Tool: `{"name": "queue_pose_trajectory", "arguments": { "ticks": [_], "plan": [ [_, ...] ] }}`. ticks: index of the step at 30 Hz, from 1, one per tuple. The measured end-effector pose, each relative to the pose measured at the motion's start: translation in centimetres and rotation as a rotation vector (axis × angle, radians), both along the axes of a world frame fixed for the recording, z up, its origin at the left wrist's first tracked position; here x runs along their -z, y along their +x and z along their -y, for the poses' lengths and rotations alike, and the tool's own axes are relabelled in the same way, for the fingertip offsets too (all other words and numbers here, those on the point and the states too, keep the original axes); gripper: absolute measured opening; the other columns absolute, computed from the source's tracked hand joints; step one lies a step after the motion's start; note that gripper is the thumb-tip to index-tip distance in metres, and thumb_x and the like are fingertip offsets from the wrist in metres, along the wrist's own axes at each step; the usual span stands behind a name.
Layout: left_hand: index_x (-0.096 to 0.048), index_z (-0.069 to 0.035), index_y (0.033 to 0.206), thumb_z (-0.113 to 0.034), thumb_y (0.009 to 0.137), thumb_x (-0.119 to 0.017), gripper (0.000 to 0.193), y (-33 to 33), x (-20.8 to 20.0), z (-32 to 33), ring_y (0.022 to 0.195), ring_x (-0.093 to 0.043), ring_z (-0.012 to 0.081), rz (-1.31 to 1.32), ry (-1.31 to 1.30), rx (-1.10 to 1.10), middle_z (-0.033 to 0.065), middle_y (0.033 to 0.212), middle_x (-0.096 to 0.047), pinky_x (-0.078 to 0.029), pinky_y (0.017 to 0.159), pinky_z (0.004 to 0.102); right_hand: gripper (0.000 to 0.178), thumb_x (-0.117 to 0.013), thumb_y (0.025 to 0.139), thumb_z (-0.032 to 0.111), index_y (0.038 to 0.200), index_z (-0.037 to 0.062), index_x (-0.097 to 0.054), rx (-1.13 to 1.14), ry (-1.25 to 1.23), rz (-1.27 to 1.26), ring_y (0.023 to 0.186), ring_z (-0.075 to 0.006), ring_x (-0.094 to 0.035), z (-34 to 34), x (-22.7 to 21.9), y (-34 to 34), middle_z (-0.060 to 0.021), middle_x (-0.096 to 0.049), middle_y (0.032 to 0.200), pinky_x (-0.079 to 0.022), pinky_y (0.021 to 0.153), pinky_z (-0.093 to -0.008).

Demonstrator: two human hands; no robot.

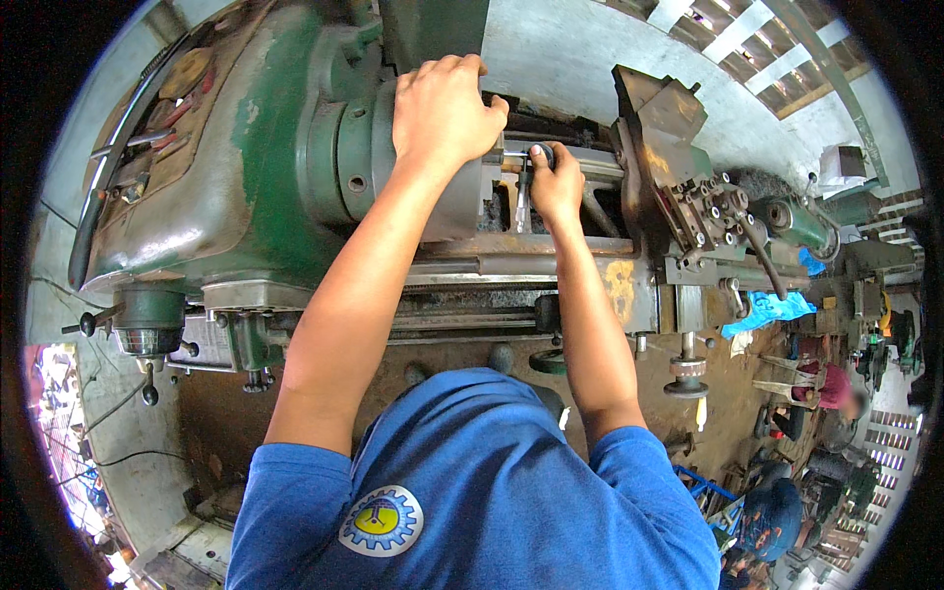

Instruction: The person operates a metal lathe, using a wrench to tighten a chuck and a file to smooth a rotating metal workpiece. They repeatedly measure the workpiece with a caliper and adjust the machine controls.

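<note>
Lathe chuck (462,202), grey, on green headstock (285,147): left hand (442,108) cupped closed over its top, steadying it; right hand (556,182), just right of chuck, clenched on a dark-handled tool (541,152), probably a chuck key, reaching the jaws.

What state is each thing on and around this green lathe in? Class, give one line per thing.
Left hand: palm down, gripping the grey metal chuck.
Right hand: closed around a black-handled metal tool.
Rusty tool post: untouched, right of the hands.
Crumpled blue cloth: lying on the lathe's right side.
</note>
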State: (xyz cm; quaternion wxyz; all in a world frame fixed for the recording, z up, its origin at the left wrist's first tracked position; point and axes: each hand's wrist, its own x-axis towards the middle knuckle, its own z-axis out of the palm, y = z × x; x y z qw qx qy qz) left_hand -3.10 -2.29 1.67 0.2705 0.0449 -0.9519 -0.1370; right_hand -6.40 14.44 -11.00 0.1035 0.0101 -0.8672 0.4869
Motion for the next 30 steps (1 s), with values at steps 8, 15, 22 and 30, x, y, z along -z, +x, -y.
{"name": "queue_pose_trajectory", "arguments": {
  "ticks": [8,15,22,30],
  "plan": [
    [-0.072,-0.011,0.117,-0.034,0.082,-0.073,0.042,0.1,0.0,0.0,0.119,-0.065,0.0298,0.002,0.005,0.006,0.011,0.12,-0.072,-0.048,0.105,0.0461,0.037,-0.067,0.096,0.027,0.115,-0.0037,-0.071,0.0,0.162,-0.058,0.1,-0.0487,-0.069,0.2,-2.4,0.5,-0.0321,-0.071,0.1,-0.053,0.089,-0.0507],
    [-0.072,-0.011,0.117,-0.033,0.082,-0.073,0.042,0.1,0.0,0.0,0.119,-0.065,0.0293,0.002,0.01,0.0,0.0109,0.12,-0.072,-0.048,0.105,0.0461,0.028,-0.063,0.104,0.02,0.117,-0.0044,-0.067,0.02,-0.187,0.099,0.077,-0.0157,-0.075,-1.5,1.5,0.2,-0.0114,-0.078,0.091,-0.055,0.057,-0.0299],
    [-0.072,-0.007,0.116,-0.031,0.082,-0.071,0.042,0.1,-0.1,-0.2,0.119,-0.065,0.0286,-0.008,0.015,0.007,0.0123,0.118,-0.073,-0.045,0.107,0.0445,0.035,-0.068,0.098,0.029,0.112,-0.0027,-0.071,-0.036,-0.098,0.019,0.097,-0.0422,-0.073,-1.8,1.4,-0.2,-0.0265,-0.074,0.099,-0.054,0.084,-0.0465],
    [-0.072,-0.009,0.117,-0.033,0.082,-0.072,0.043,0.1,0.0,-0.1,0.119,-0.065,0.0301,0.002,0.013,-0.002,0.0111,0.12,-0.072,-0.048,0.105,0.0464,0.029,-0.068,0.098,0.026,0.111,0.0002,-0.072,-0.027,-0.121,0.044,0.097,-0.0383,-0.074,-1.1,0.6,0.0,-0.0239,-0.075,0.1,-0.054,0.086,-0.0444]
  ]
}}
